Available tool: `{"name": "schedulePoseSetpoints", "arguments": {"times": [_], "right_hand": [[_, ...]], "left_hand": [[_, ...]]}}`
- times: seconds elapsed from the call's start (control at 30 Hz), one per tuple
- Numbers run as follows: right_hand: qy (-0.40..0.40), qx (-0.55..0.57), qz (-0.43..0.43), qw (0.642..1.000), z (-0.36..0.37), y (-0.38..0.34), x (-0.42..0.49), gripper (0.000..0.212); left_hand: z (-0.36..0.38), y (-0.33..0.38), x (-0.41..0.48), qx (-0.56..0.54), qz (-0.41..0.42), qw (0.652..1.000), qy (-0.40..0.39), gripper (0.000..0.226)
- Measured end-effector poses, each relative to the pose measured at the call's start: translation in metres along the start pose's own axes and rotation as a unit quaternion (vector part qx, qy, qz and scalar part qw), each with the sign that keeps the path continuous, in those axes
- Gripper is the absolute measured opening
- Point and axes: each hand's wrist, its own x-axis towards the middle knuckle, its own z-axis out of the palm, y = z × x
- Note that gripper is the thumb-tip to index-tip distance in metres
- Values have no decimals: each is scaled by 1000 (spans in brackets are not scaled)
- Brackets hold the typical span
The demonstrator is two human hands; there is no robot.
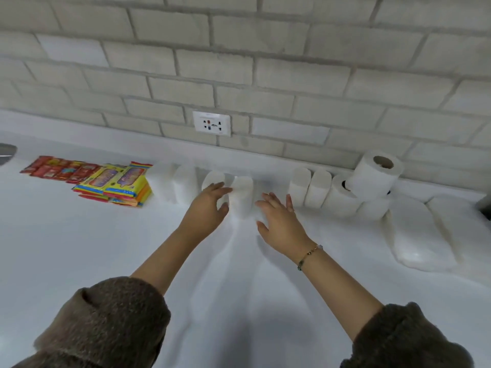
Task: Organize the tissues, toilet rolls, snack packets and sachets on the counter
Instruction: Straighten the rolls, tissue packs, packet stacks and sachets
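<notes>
Both hands flank one tissue pack mid-counter near the wall: left hand cupped against it, right hand spread, gripping nothing. Best to press evenly from both sides, sliding it upright into the row of toilet rolls and packs.

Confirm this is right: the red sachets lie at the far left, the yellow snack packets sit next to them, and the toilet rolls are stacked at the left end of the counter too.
Not quite. The head view shows the toilet rolls stacked at the right end of the counter, near the wall. The red sachets do lie far left, with the yellow snack packets next to them.
</notes>
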Motion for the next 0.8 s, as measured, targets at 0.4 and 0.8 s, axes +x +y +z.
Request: {"name": "schedulePoseSetpoints", "arguments": {"times": [0.4,0.8], "right_hand": [[-30,-49,100,993,66,-91,72,62],[-30,-143,176,973,90,-120,112,67]], "left_hand": [[-47,-122,17,5,47,998,-37,40],[-75,-179,55,71,-10,997,0,69]]}}
